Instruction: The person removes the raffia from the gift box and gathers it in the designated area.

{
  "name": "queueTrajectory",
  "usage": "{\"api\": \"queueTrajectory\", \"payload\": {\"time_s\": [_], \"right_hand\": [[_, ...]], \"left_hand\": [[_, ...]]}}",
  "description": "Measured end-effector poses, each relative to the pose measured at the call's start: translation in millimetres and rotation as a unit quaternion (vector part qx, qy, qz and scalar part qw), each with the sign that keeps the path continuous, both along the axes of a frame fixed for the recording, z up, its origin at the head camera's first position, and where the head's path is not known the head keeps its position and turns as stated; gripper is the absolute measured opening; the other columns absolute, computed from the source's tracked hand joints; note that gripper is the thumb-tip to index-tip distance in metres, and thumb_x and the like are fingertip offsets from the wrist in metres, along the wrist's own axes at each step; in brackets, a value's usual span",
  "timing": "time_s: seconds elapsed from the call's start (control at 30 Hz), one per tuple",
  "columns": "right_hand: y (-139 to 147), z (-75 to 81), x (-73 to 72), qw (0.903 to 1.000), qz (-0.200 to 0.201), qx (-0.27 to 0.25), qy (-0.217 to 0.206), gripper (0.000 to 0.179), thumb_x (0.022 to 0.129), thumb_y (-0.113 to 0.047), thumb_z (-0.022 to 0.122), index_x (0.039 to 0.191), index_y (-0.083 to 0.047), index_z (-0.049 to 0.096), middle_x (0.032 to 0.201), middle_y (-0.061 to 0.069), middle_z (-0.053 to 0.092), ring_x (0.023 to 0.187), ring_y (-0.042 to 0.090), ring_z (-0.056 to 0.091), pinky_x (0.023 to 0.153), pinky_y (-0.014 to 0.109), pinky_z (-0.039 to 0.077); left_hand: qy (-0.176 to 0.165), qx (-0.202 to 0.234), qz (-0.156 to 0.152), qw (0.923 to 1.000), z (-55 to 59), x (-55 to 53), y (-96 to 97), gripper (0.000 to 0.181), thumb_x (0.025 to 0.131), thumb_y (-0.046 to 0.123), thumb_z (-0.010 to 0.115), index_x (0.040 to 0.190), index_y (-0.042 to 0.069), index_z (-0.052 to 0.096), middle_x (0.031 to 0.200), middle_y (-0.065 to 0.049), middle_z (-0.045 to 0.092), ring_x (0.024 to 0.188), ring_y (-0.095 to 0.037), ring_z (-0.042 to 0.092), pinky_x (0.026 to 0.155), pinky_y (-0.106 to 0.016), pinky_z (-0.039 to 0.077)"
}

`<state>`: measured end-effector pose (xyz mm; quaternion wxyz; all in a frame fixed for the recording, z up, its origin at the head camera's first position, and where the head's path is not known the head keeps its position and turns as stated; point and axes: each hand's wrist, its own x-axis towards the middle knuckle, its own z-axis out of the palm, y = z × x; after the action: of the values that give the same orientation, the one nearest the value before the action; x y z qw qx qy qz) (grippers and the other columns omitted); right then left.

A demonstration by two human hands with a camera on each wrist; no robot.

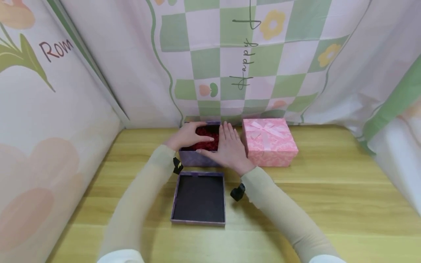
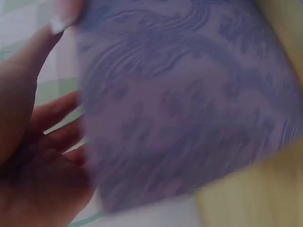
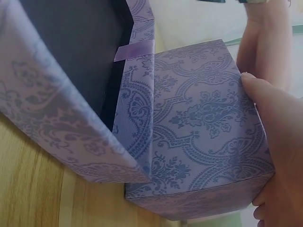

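Observation:
A purple patterned box [image 1: 198,159] stands topless near the back of the table, with crinkled red filling [image 1: 205,140] inside. My left hand [image 1: 186,136] is at its left side, thumb and fingers reaching over the opening and spread apart. Along the right wall lies my right hand [image 1: 230,148], its fingers straight and pointing away from me, its thumb at the near rim. In the right wrist view that thumb [image 3: 258,87] touches the patterned box wall [image 3: 203,118]. Directly in front of the box, the matching lid [image 1: 198,199] rests with its dark inside up.
A pink gift box [image 1: 269,138] with a ribbon bow on top stands just right of my right hand. Behind both boxes hangs a checked curtain [image 1: 204,64]. The wooden table [image 1: 329,197] extends toward me and to the right.

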<state>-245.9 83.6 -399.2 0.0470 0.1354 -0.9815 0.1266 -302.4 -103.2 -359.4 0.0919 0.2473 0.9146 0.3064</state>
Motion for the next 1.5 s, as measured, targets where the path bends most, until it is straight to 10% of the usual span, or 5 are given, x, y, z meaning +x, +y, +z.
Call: {"api": "queueTrajectory", "payload": {"time_s": [0.7,1.5], "right_hand": [[1.8,-2.3,-0.8,0.9996,0.009,-0.025,0.013,0.128,0.082,-0.091,0.041,0.160,0.005,0.010,0.166,0.024,0.006,0.153,0.036,0.002,0.123,0.045,0.003],[2.5,2.0,1.5,0.9994,0.010,-0.031,0.008,0.128,0.082,-0.090,0.043,0.160,0.006,0.010,0.166,0.024,0.007,0.153,0.036,0.003,0.123,0.045,0.003]], "left_hand": [[-0.110,-0.075,-0.022,0.9908,-30.8,-13.7,14.4,0.071,0.094,0.017,0.074,0.156,0.007,0.041,0.154,-0.015,0.045,0.137,-0.031,0.046,0.106,-0.039,0.043],[-0.074,-0.133,0.032,0.9878,-35.2,-17.0,21.0,0.049,0.089,-0.004,0.067,0.137,0.005,0.065,0.121,-0.012,0.069,0.082,-0.022,0.058,0.069,-0.028,0.048]]}}
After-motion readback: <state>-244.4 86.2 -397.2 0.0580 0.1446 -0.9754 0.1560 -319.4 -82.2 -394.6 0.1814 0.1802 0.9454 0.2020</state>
